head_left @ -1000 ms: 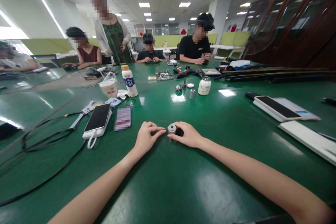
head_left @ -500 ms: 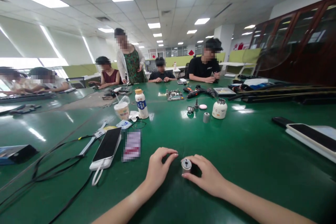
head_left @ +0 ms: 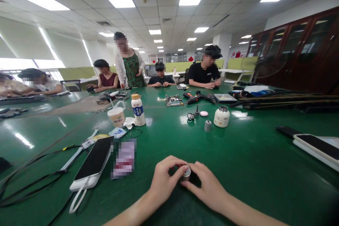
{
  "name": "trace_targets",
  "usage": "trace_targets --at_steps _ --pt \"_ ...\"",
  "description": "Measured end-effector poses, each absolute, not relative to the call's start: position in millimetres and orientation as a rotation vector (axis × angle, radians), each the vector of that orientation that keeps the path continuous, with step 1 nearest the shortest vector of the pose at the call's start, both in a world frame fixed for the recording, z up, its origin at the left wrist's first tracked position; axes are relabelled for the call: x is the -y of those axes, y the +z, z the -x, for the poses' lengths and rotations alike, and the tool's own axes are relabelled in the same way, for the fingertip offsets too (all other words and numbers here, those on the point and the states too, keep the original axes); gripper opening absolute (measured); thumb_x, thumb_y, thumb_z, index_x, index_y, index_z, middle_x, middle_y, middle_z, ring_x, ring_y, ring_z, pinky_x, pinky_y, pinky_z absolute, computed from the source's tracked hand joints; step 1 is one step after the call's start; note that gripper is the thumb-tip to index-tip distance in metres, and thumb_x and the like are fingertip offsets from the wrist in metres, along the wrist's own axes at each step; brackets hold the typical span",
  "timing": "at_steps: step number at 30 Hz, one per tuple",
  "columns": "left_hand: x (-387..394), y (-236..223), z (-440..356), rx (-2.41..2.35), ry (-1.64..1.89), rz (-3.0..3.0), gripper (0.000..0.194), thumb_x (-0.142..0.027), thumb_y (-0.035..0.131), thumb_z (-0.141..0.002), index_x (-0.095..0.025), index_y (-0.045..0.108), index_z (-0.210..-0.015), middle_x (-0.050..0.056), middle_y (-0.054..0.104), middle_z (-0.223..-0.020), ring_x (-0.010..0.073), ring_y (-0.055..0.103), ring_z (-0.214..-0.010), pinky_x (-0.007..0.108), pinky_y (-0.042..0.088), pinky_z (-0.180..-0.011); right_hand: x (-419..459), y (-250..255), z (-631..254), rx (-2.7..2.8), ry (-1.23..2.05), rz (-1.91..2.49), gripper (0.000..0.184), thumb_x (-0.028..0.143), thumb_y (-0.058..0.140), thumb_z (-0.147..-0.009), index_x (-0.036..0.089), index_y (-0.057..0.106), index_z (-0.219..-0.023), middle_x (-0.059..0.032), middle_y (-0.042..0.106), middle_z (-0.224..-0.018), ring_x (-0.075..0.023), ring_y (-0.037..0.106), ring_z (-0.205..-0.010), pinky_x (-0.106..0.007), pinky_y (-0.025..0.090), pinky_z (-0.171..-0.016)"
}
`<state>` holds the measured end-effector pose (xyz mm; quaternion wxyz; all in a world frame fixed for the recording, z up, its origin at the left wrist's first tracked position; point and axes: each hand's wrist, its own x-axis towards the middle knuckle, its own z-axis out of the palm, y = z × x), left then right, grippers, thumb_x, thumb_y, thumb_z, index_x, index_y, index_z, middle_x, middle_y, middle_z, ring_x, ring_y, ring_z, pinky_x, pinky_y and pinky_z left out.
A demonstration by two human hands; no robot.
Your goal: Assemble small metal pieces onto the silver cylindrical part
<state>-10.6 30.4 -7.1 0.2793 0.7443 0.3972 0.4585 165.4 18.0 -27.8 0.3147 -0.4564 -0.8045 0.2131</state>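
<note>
My right hand holds a small silver-grey metal cylinder upright between thumb and fingers, low over the green table or resting on it. The thumb and index finger of my left hand close on the cylinder's top from the left, covering part of its end face. Whether something tiny sits between those left fingertips is hidden. Farther forward stands a similar grey cylinder, beside a white jar-like bottle, a pink oval piece, a small dark pointed part and a black-and-silver cap-like part.
On the left lie a phone on a white power bank, cables and a purple packet. A milk bottle and plastic cup stand behind. Farther off are a circuit board, a power drill and several people; another phone is right.
My left hand has moved right and closed on the top of the cylinder, which my right hand keeps holding. The camera view has shifted slightly.
</note>
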Motion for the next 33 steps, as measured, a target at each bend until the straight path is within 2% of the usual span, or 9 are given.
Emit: trace_targets --at_steps 4,8,18,28,30,33 --pt "-30.0 -5.1 9.3 -1.019 1.159 -2.024 0.017 -0.029 0.058 -0.082 -0.027 0.071 -0.094 0.004 0.065 -0.086 0.0147 0.059 -0.081 0.023 0.047 -0.073 -18.5 -26.7 -165.2 2.112 0.579 1.204 0.025 0.039 0.059 -0.080 0.024 0.061 -0.101 -0.0055 0.061 -0.088 -0.0220 0.054 -0.082 -0.034 0.043 -0.072" --pt "-25.6 -8.7 9.7 -0.981 1.145 -2.028 0.021 -0.028 0.057 -0.083 -0.027 0.069 -0.099 0.006 0.062 -0.093 0.0158 0.058 -0.087 0.024 0.047 -0.075 -17.2 -21.4 -165.7 2.097 0.638 1.145 0.026 0.032 0.058 -0.080 0.027 0.058 -0.106 -0.0039 0.062 -0.096 -0.0209 0.053 -0.087 -0.033 0.044 -0.077" --pt "-26.2 -13.1 6.7 -0.989 1.200 -1.868 0.019 -0.031 0.055 -0.085 -0.019 0.068 -0.090 0.006 0.062 -0.088 0.0139 0.056 -0.078 0.022 0.044 -0.068 -16.0 -15.6 -165.7 2.083 0.714 1.151 0.026 0.027 0.057 -0.080 0.025 0.057 -0.106 -0.0035 0.063 -0.096 -0.0202 0.054 -0.088 -0.034 0.042 -0.082" --pt "-27.2 -18.9 4.5 -1.036 1.151 -1.728 0.024 -0.037 0.056 -0.084 -0.023 0.070 -0.098 0.005 0.058 -0.091 0.0128 0.053 -0.079 0.021 0.040 -0.064 -15.3 -14.0 -164.1 2.084 0.707 1.166 0.020 0.026 0.056 -0.080 0.023 0.059 -0.100 -0.0032 0.061 -0.090 -0.0192 0.053 -0.085 -0.032 0.044 -0.076" --pt "-27.0 -18.3 4.7 -1.039 1.142 -1.737 0.025 -0.037 0.055 -0.084 -0.023 0.070 -0.098 0.005 0.058 -0.090 0.0126 0.053 -0.078 0.021 0.040 -0.064 -15.5 -16.6 -165.3 2.079 0.717 1.150 0.023 0.026 0.056 -0.080 0.023 0.059 -0.102 -0.0035 0.061 -0.092 -0.0194 0.054 -0.086 -0.033 0.044 -0.078" --pt "-24.9 -15.9 4.8 -1.041 1.125 -1.772 0.026 -0.037 0.052 -0.086 -0.023 0.069 -0.099 0.005 0.057 -0.092 0.0126 0.053 -0.078 0.022 0.040 -0.065 -15.6 -20.8 -170.3 2.033 0.752 1.068 0.041 0.021 0.059 -0.076 0.022 0.051 -0.116 -0.0058 0.058 -0.107 -0.0204 0.053 -0.097 -0.035 0.043 -0.087"
